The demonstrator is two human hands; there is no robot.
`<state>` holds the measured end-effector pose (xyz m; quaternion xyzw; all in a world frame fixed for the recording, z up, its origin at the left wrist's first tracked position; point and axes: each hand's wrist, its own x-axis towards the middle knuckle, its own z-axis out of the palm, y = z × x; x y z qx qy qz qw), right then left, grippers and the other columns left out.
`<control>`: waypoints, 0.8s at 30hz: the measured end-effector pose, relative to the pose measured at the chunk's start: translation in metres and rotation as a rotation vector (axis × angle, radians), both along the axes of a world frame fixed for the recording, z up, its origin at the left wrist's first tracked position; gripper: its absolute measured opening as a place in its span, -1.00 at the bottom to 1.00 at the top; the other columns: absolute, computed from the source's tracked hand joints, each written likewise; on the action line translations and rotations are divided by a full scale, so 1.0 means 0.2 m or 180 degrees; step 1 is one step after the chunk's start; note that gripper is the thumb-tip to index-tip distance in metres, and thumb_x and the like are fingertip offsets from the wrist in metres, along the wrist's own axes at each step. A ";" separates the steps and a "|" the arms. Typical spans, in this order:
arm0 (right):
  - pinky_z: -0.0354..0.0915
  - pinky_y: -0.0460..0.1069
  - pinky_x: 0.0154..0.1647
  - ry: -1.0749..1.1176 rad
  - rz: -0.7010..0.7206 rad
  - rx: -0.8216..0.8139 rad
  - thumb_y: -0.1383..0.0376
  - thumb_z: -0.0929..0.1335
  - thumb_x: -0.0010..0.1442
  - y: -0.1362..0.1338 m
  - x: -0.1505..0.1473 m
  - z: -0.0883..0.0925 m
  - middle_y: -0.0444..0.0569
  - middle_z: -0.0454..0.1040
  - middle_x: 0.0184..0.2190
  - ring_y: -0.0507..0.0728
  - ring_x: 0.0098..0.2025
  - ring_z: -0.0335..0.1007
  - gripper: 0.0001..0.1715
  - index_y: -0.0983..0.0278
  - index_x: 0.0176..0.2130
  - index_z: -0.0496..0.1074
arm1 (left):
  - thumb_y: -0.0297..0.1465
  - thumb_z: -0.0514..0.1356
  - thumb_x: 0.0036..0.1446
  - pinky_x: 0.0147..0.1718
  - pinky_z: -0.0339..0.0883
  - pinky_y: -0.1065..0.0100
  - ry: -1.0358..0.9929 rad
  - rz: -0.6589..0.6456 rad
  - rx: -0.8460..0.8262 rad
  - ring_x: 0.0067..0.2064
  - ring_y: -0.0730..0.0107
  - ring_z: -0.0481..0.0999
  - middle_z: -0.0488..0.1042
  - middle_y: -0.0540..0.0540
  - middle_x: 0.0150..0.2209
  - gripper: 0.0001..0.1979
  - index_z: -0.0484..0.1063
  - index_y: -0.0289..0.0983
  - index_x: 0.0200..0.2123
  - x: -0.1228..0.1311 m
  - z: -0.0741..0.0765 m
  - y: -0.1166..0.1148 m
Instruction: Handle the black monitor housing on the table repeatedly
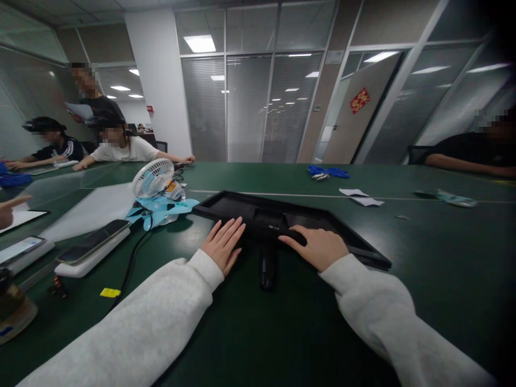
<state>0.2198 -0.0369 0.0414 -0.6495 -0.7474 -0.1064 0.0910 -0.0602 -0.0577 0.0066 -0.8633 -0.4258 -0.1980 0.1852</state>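
Note:
A black LG monitor [262, 228] lies face down on the green table, with its raised back and logo turned towards me. From its near side a short black stand neck [266, 266] sticks out. My left hand [224, 244] rests on the left part of the raised back, fingers stretched out flat. On the right, my right hand [316, 244] is closed around the edge of the raised back, thumb on the near side and the other fingers curled over out of sight.
Left of the monitor stand a white fan [155, 180] and light-blue fan blades [161, 212]. A black cable [133, 258] with a yellow tag [110, 292], a phone [97, 242] and a bottle [16, 312] lie nearer. Blue gloves [328, 172] and papers [360, 196] lie beyond. Several people surround the table.

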 end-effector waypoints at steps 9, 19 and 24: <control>0.21 0.22 -0.28 0.0182 -0.1186 -0.0177 -0.43 -0.08 -0.07 0.18 0.34 -0.04 0.23 0.46 -0.26 0.46 -0.22 0.39 0.08 0.13 0.03 0.39 | -0.25 -0.04 0.29 0.26 -0.15 0.01 0.0056 0.0079 -0.0604 0.30 0.25 -0.03 0.01 -0.08 0.29 -0.49 0.03 -0.28 0.26 -0.05 -0.17 0.11; 0.05 0.23 -0.37 0.0362 -0.2305 0.0285 -0.32 -0.13 0.05 0.20 0.76 -0.10 0.50 0.34 -0.24 0.52 -0.14 0.30 0.12 0.42 0.04 0.35 | -0.21 -0.07 0.29 0.24 -0.07 0.02 -0.0093 0.0027 -0.0854 0.26 0.23 0.09 0.21 -0.10 0.20 -0.55 0.23 -0.27 0.16 -0.06 -0.23 0.14; 0.04 0.22 -0.42 0.0289 -0.2388 0.0356 -0.24 -0.03 0.11 0.24 0.87 -0.11 0.47 0.34 -0.26 0.50 -0.17 0.32 -0.01 0.44 0.01 0.38 | -0.22 -0.07 0.29 0.24 -0.04 0.04 -0.0124 0.0027 -0.0929 0.25 0.24 0.11 0.24 -0.10 0.18 -0.56 0.25 -0.28 0.14 -0.06 -0.25 0.14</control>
